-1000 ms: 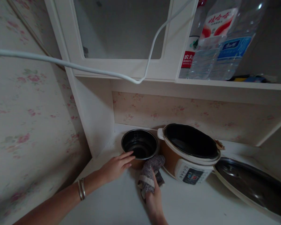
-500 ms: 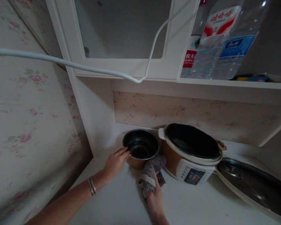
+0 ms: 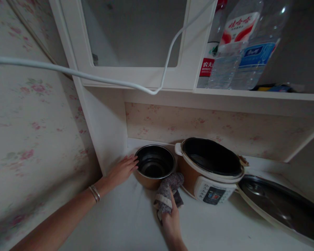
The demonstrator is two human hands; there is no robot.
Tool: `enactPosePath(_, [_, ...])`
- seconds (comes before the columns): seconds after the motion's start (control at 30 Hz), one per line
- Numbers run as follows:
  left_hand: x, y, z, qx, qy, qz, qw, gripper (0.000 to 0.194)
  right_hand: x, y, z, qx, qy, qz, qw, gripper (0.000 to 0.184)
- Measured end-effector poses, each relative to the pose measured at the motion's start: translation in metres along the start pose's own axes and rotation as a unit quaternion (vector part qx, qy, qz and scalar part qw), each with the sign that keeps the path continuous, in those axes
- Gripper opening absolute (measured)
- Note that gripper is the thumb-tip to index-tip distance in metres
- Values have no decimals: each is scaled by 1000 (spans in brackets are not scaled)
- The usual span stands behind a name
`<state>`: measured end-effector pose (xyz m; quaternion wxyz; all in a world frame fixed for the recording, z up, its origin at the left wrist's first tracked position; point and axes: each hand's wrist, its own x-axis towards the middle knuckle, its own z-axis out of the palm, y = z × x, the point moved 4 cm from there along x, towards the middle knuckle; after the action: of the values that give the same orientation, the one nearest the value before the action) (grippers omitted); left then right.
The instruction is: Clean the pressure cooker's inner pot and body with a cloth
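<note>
On the white counter: here sits the round pot, upright and open, black inside and golden brown outside, just left of the cooker.

Left hand: in from the left, palm down, fingers stretched out and lying close together, pinching nothing; the tips are right at the pot's left rim, apparently touching it. Two silvery bangles circle the wrist.

Right hand: down in front, closed around the grey cloth, one finger laid straight along it. How the other fingers grip underneath, I can't tell.

Grey cloth: bunched up, with a pale band across it, its far end up against the pot's front right side, in the gap before the cooker.

Cooker: wide open, black inside, brown body, white rim, its control panel facing front.

Lid: over at the far right, dark and shiny within a pale edge, leaning at a tilt beside the cooker.

Shelf: clear plastic bottles up here, with red and blue labels.

Cable: white, swinging across in front of the cabinet door.
</note>
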<state>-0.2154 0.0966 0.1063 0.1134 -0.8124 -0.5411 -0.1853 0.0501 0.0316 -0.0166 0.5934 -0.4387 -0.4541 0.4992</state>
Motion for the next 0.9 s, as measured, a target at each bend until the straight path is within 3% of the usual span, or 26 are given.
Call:
enactPosePath(0.13, [-2,7,8,3,6,4,1000,35,1,6,0,-24,-1,7,1000,77])
enactPosePath(0.37, [-8,78,-8,-5,7,-47,999,29,2,15,-4,-27,-6,12,1000,82])
enactPosePath(0.5, [-17,95,-14,-40,8,-11,999,33,2,14,-4,-37,-17,22,999,88])
enactPosePath(0.63, [-18,71,-15,-52,-2,50,997,38,1,10,-4,-21,-26,2,999,76])
enactPosePath(0.8, [-4,8,-4,-36,-5,1,999,39,1,7,-3,-9,-37,-11,999,69])
enactPosePath(0.9, [-1,1,4,-26,-7,-2,1000,36,1,7,-3,-19,-21,7,1000,74])
